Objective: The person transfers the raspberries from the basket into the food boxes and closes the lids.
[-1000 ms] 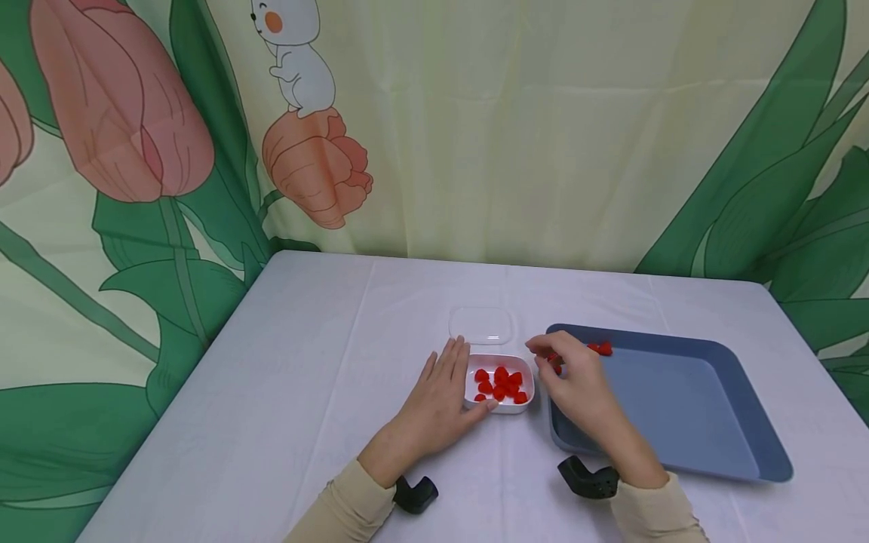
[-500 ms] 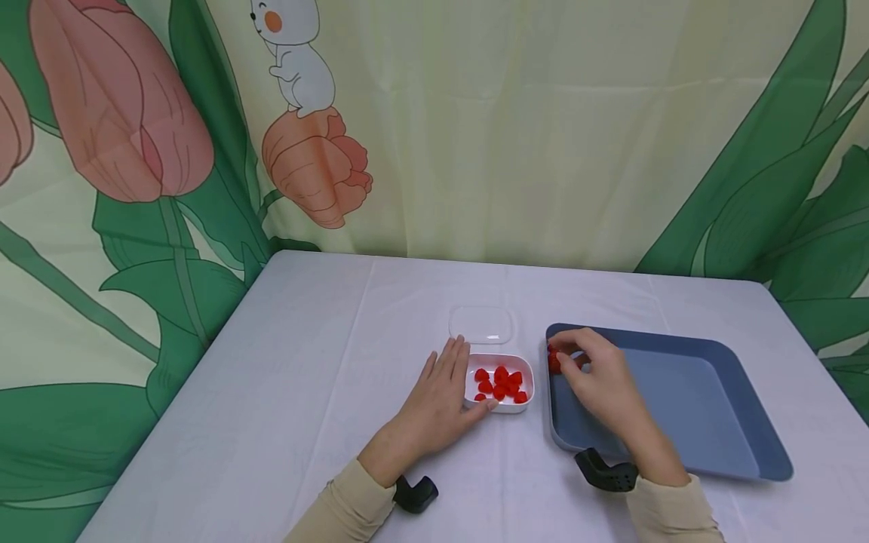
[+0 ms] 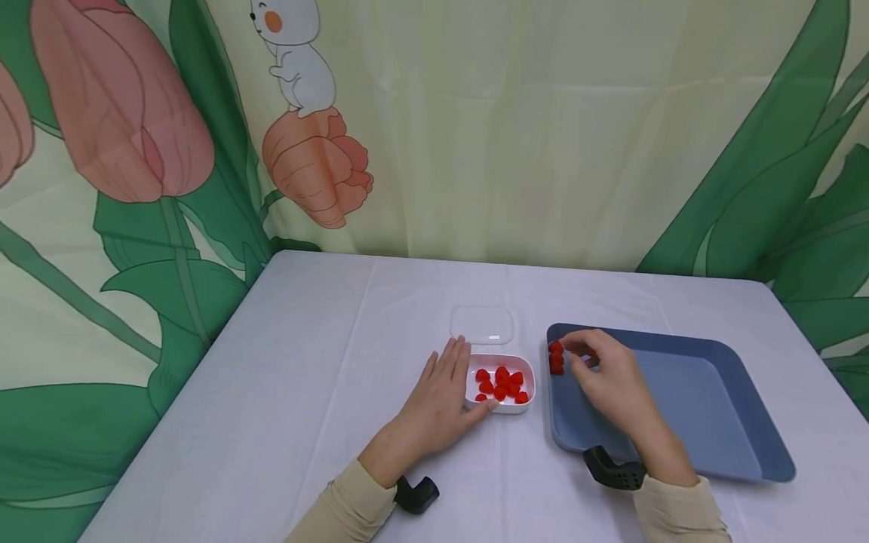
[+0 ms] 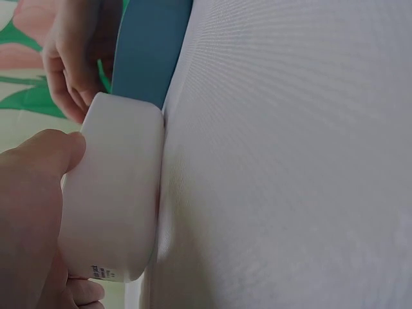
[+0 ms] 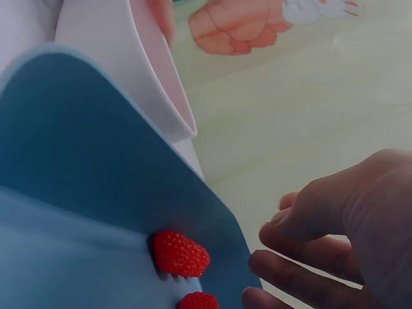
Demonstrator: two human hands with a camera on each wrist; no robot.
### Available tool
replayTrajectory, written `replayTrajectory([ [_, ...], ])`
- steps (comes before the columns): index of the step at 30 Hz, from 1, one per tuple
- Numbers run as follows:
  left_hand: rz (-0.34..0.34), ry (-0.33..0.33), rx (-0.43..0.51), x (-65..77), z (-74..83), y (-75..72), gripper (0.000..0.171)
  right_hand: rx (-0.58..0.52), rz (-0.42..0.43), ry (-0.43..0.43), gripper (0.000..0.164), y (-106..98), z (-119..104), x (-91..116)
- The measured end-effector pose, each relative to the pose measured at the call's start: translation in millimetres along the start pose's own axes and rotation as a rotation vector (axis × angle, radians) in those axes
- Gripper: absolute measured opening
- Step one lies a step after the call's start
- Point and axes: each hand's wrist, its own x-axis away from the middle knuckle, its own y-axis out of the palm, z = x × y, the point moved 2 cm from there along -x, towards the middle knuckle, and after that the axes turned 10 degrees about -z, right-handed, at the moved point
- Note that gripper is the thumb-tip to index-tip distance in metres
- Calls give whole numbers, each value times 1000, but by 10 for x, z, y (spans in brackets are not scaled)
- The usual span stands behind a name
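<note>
A small white box (image 3: pixel 470 392) with several red raspberries (image 3: pixel 501 383) in it stands left of the blue tray (image 3: pixel 679 407). My left hand (image 3: pixel 434 403) lies against the box's left side with straight fingers, its thumb (image 4: pixel 76 151) at the near rim. Over the tray's far left part, my right hand (image 3: pixel 611 373) hangs with loosely bent fingers, nothing showing between them in the right wrist view. Its fingertips are just right of a short row of raspberries (image 3: pixel 557 358) along the tray's left wall. In the right wrist view, one raspberry (image 5: pixel 180 254) lies against that wall.
Behind the box lies a clear plastic lid (image 3: pixel 482 324). A white cloth (image 3: pixel 271 392) covers the table, and a printed curtain (image 3: pixel 516 136) hangs behind its far edge. The tray's raised rim (image 3: pixel 720 351) stands between the box and the raspberries on the tray.
My right hand has moved right, from the gap by the box to over the tray, uncovering the raspberries at its left wall. My left hand and the box have stayed put.
</note>
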Motion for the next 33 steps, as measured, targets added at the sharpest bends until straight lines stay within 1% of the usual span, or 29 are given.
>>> replayTrajectory([
  [4, 6, 1, -5, 0, 5, -4, 95, 21, -32, 23, 23, 14, 22, -15],
  [9, 5, -4, -6, 7, 6, -6, 95, 45, -114, 65, 23, 83, 55, -48],
  [12, 0, -5, -3, 12, 4, -4, 95, 42, -151, 83, 25, 126, 67, -48],
  [26, -17, -14, 0, 7, 19, -18, 96, 48, -179, 92, 26, 158, 56, -34],
  [33, -14, -15, -1, 17, 27, -23, 96, 56, -181, 90, 25, 176, 39, -38],
])
